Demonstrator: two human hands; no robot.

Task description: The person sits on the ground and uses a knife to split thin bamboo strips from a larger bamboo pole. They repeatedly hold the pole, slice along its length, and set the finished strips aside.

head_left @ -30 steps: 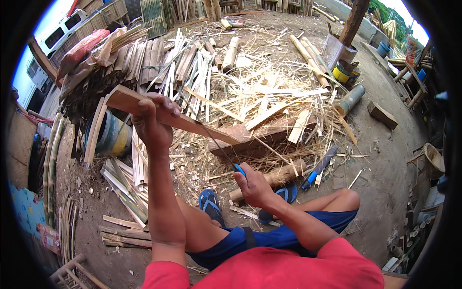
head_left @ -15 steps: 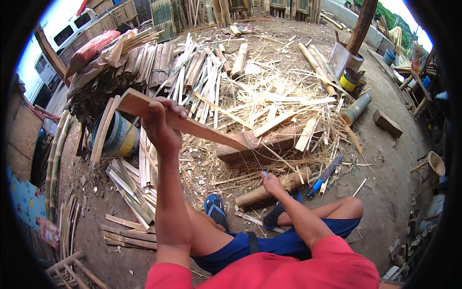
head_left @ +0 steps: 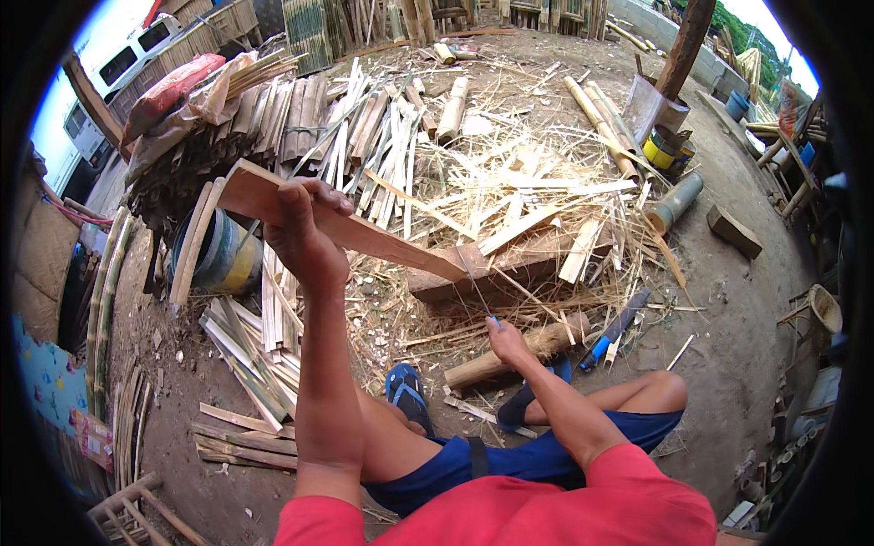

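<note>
My left hand [head_left: 308, 238] is raised and wrapped round the upper part of a split bamboo slat [head_left: 387, 244]. The slat slopes down to the right, its lower end on a thick wooden block [head_left: 437, 289]. Low in front of me, my right hand [head_left: 508, 344] is closed on a knife; a bit of blue handle shows above the fist. The thin knife blade [head_left: 472, 281] points up and away, its tip beside the slat's lower end. Whether the edge touches the slat I cannot tell. Pale shavings [head_left: 519, 168] lie behind the block.
A short log [head_left: 482, 368] lies before my feet. Right of it is a large blade with a blue handle [head_left: 598, 350]. A bucket [head_left: 243, 264] and stacked bamboo slats [head_left: 250, 136] stand left. A bamboo tube [head_left: 675, 204] and a wood block [head_left: 734, 233] lie right.
My right hand has moved slightly up and left with the knife. The slat's upper end has risen a little in my left hand.
</note>
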